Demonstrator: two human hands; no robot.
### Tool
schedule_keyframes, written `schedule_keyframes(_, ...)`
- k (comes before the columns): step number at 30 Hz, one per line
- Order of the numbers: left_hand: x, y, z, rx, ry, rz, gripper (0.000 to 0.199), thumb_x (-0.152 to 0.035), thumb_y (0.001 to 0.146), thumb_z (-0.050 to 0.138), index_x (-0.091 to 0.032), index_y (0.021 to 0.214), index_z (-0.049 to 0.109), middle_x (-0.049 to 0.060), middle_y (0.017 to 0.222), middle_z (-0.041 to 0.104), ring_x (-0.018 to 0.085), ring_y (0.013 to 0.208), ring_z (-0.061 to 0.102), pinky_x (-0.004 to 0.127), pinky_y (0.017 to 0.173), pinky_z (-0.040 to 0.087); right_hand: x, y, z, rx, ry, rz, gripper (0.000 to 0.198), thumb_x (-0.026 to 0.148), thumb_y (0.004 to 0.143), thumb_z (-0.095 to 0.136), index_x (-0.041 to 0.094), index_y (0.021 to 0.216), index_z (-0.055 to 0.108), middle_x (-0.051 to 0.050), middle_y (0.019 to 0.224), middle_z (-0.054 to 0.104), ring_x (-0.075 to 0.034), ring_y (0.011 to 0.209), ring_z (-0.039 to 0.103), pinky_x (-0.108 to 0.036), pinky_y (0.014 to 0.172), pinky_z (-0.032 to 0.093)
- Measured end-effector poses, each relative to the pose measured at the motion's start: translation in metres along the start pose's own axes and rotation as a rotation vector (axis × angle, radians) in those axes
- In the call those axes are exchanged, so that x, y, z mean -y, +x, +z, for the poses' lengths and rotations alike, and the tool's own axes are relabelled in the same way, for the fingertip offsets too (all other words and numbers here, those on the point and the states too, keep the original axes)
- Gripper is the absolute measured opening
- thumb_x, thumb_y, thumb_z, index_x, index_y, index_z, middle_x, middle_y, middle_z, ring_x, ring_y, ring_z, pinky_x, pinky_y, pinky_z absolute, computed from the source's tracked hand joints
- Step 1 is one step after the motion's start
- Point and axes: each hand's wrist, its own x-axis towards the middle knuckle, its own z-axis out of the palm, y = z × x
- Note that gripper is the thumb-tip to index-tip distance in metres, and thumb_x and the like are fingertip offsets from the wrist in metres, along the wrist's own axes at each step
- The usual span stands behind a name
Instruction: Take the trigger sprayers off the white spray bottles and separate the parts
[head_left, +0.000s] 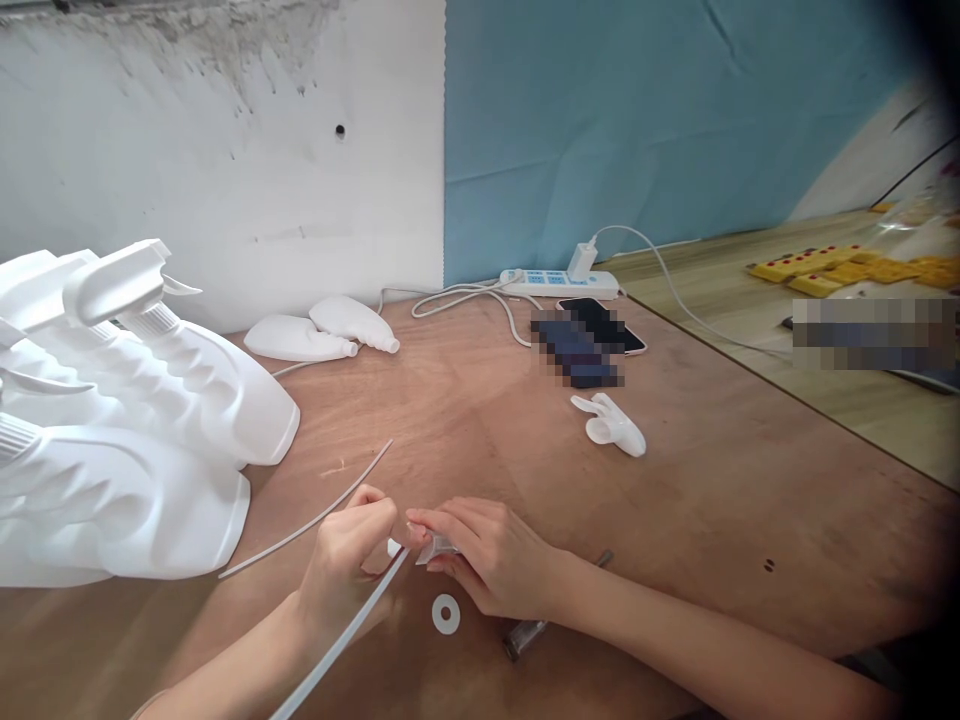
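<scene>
My left hand [351,540] is closed around a small white plastic piece [394,548], mostly hidden by its fingers. A thin white tube [341,637] runs from between my hands down past the left forearm; the hands hide where its upper end joins. Right beside it, my right hand [476,550] pinches a small translucent white plastic part [438,547] between thumb and fingers. Just below them a flat white ring washer [445,614] lies on the wooden table [465,420]. Another thin tube [322,516] rests behind my left hand.
White spray bottles [217,390] lean at the left. Behind lie two white plastic shells [296,338]. A white trigger-sprayer cover [613,428] sits to the right, near a phone [626,335] and a power strip [547,283]. Under my right forearm is a clear-handled tool [523,638].
</scene>
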Motion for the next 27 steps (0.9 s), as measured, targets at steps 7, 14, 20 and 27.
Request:
schedule_keyframes(7, -0.001, 0.005, -0.008, 0.103, -0.1, -0.252, 0.003, -0.02, 0.08, 0.057, -0.02, 0.079, 0.054, 0.001, 0.073, 0.062, 0.013, 0.067, 0.057, 0.025, 0.063, 0.045, 0.001, 0.002, -0.003, -0.014, 0.252, 0.193, 0.03, 0.024, 0.084, 0.05, 0.016, 0.113, 0.046, -0.007, 0.094, 0.062, -0.017, 0.078, 0.058, -0.029, 0.069, 0.046)
schedule_keyframes(14, 0.009, -0.006, 0.001, 0.139, -0.534, -0.682, 0.033, -0.037, 0.08, 0.057, -0.018, 0.106, 0.05, 0.008, 0.103, 0.06, 0.019, 0.089, 0.058, 0.031, 0.078, 0.045, 0.001, 0.022, -0.008, -0.142, 0.938, 0.72, 0.037, 0.043, 0.077, 0.06, 0.018, 0.1, 0.045, -0.002, 0.084, 0.06, -0.011, 0.07, 0.056, -0.021, 0.057, 0.042)
schedule_keyframes(20, 0.008, -0.012, 0.002, 0.197, -0.48, -0.699, 0.034, -0.048, 0.081, 0.049, -0.017, 0.067, 0.044, -0.004, 0.06, 0.043, 0.011, 0.057, 0.039, 0.022, 0.054, 0.032, 0.005, 0.032, -0.008, 0.008, 1.228, 0.927, 0.04, 0.045, 0.065, 0.07, 0.015, 0.086, 0.052, 0.003, 0.069, 0.053, -0.007, 0.059, 0.048, -0.018, 0.054, 0.036)
schedule_keyframes(27, 0.011, -0.016, 0.001, 0.187, -0.505, -0.675, 0.035, -0.049, 0.083, 0.043, -0.019, 0.066, 0.038, -0.004, 0.06, 0.039, 0.011, 0.057, 0.036, 0.022, 0.054, 0.028, 0.001, 0.043, -0.005, 0.048, 1.25, 0.965, 0.039, 0.04, 0.062, 0.072, 0.012, 0.084, 0.058, 0.003, 0.067, 0.05, -0.005, 0.056, 0.043, -0.017, 0.052, 0.031)
